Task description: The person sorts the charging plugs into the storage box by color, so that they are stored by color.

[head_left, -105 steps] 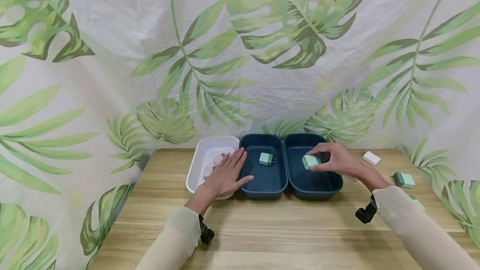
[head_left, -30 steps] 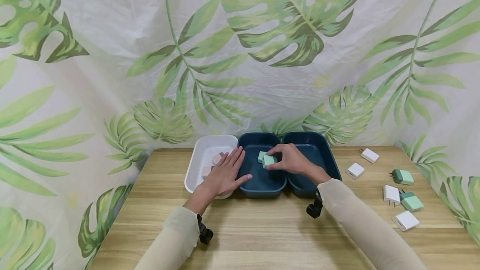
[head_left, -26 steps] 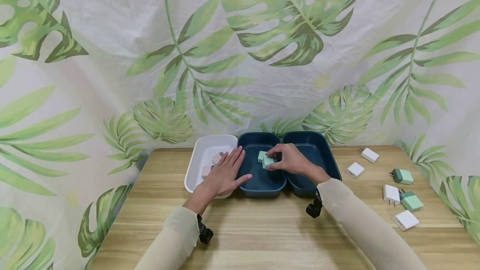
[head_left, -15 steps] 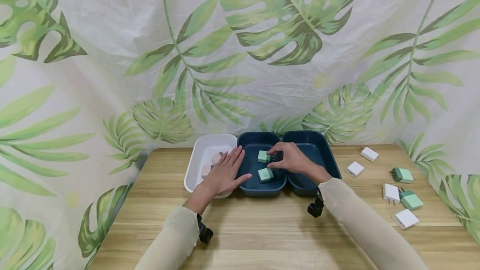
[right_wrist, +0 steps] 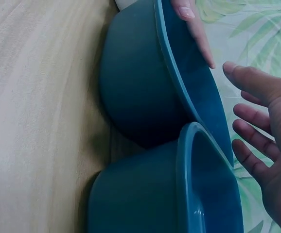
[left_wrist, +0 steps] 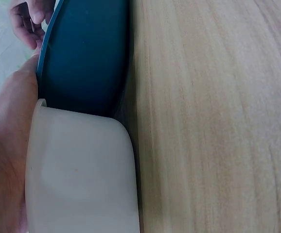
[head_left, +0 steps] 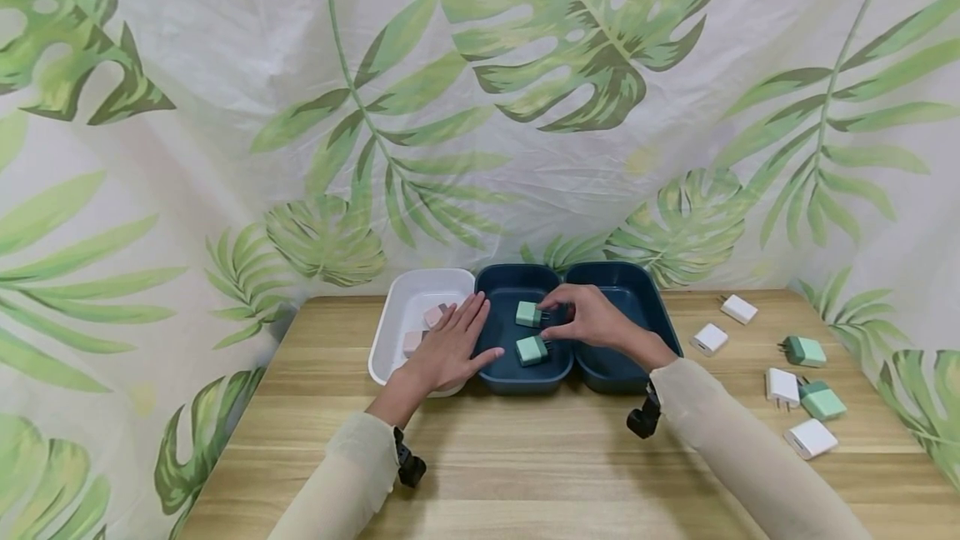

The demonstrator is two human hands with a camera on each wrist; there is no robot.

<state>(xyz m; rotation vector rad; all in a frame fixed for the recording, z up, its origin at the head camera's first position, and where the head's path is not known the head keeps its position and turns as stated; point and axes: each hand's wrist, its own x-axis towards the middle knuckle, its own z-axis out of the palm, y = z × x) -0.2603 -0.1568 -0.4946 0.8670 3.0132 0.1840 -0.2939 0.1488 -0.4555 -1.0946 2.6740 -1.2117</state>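
Right hand (head_left: 596, 321) is released (we see thumb and fingers apart), near two mint-green adapters (head_left: 532, 350) lying in the middle navy bin (head_left: 517, 278). Left hand (head_left: 444, 355) we log as relaxed, fingers straight, across the adjoining rims of that bin and the white bin (head_left: 405, 298). White adapters (head_left: 811, 439) sit on the table (head_left: 525, 465), to the right.

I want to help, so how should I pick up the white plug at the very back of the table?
I'd pinch the white plug by the long sides of its blocky body, coming down from above; the right hand is nearer. It lies with its prongs pointing left, so fingers on the body should stay off them.
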